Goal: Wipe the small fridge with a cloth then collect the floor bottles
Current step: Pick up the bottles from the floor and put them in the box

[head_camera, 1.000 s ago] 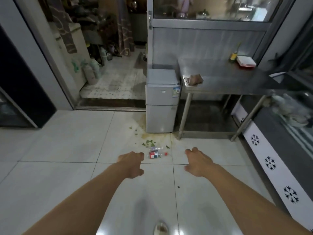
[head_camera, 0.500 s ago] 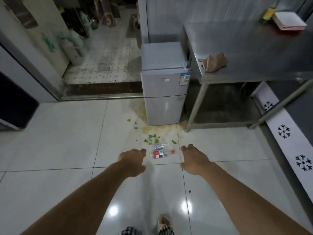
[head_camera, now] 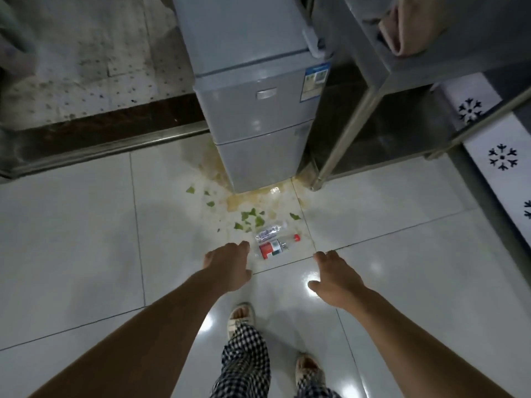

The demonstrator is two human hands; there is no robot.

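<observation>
1. Small fridge [head_camera: 258,110] stands upright against the steel table's [head_camera: 370,38] left leg, doors closed. Judging from the yellowish spill [head_camera: 247,201] at its foot, wiping is not yet done.
2. The cloth [head_camera: 402,27], pinkish and crumpled, lies on the table's top near the front left corner, up and to the right of both hands, well apart from them.
3. Two bottles lie on the floor tiles [head_camera: 71,239] in front of the fridge: a red-labelled bottle [head_camera: 274,247] with a red cap, and a clear bottle [head_camera: 270,232] just behind it, touching or nearly so. Both long axes run left to right, caps to the right.
4. Left hand [head_camera: 228,265] hovers palm down, fingers loosely spread, gripping nothing; its fingertips sit just left of the red-labelled bottle's base. It is the nearer hand to the bottles.
5. Right hand [head_camera: 334,278] likewise relaxed and empty, farther from the bottles but on the cloth's side, so it looks the better reach for the cloth.
6. Green leaf scraps [head_camera: 250,218] are scattered between the fridge and the bottles.
7. No container for bottles shows.
</observation>
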